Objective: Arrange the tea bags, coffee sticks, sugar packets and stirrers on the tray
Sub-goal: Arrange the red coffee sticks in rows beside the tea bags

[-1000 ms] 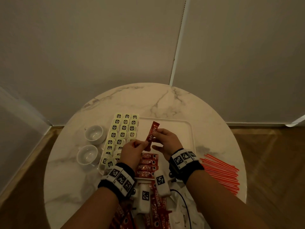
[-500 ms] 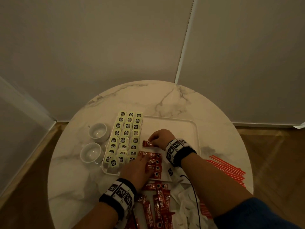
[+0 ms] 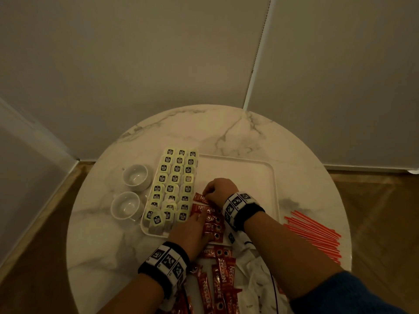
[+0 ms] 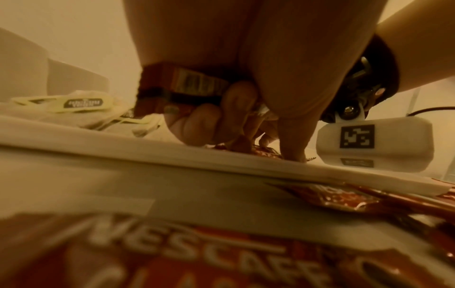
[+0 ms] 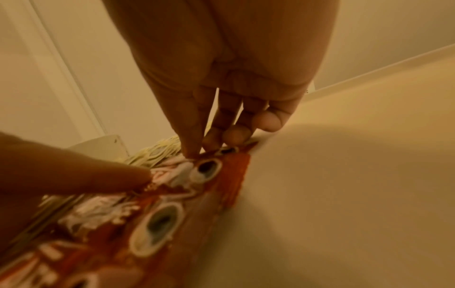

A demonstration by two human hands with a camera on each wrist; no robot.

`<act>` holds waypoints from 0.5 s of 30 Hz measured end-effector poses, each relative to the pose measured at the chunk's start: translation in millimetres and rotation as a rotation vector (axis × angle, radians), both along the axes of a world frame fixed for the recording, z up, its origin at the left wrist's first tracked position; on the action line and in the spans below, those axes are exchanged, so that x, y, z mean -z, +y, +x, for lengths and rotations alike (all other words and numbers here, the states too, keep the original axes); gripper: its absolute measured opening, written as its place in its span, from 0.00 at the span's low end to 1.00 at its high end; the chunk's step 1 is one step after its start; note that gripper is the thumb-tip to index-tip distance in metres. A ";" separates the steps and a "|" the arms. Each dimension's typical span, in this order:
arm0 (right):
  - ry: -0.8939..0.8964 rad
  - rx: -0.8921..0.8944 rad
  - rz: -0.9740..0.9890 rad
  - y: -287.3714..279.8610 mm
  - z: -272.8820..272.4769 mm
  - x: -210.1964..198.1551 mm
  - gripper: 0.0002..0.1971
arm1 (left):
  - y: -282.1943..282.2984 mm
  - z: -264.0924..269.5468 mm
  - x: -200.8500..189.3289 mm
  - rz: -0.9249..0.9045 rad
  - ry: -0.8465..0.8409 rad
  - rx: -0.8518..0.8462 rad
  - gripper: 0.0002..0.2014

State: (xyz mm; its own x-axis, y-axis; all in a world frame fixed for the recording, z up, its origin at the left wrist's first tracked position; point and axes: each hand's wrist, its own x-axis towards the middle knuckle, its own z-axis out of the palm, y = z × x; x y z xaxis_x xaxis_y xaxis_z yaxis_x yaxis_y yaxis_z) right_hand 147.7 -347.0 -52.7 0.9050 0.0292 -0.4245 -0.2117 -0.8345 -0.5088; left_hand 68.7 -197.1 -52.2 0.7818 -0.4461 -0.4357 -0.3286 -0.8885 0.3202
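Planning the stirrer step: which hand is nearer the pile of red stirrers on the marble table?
Right. The right hand is over the white tray, closer to the red stirrers; the left hand lies farther left, on the coffee sticks.

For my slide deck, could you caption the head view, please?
Both hands, right hand and left hand, line up coffee sticks beside tea bags on tray.

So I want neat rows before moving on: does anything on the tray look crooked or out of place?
Yes. The nearest tea bags at the tray's front left corner sit tilted and overlapping, unlike the straight rows behind them.
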 end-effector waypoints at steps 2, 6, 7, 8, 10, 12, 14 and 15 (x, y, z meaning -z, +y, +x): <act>-0.006 -0.019 -0.006 -0.1 -0.2 1.0 0.10 | 1.1 0.3 0.5 -0.014 0.007 -0.008 0.37; -0.003 -0.042 -0.004 -0.3 -0.7 2.7 0.11 | 1.6 0.7 1.1 -0.036 0.014 -0.013 0.37; -0.007 -0.046 -0.003 -0.4 -0.6 3.4 0.11 | 1.7 0.8 1.3 -0.038 0.016 -0.018 0.38; -0.009 -0.052 -0.004 -0.2 -0.9 3.6 0.12 | 2.0 0.8 1.8 -0.041 0.016 -0.021 0.38; -0.009 -0.065 -0.006 0.1 -0.8 4.4 0.12 | 2.5 0.6 2.0 -0.045 0.012 -0.025 0.38; -0.009 -0.071 -0.003 0.1 -0.6 5.1 0.13 | 2.8 0.2 1.9 -0.055 0.007 -0.027 0.38; -0.017 -0.068 0.005 -0.1 -0.7 5.9 0.12 | 3.3 0.5 0.7 -0.071 0.009 -0.031 0.38; -0.021 -0.055 0.016 -0.5 -0.7 7.1 0.12 | 3.4 0.4 -1.3 -0.085 0.015 -0.035 0.38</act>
State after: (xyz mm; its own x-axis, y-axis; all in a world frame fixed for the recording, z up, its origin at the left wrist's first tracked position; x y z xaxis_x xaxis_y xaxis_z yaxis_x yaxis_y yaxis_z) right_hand 147.0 -347.5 -59.8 0.9105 0.0864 -0.4043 -0.1544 -0.8361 -0.5264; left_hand 69.1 -193.7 -50.9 0.7912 -0.4541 -0.4096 -0.2919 -0.8690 0.3995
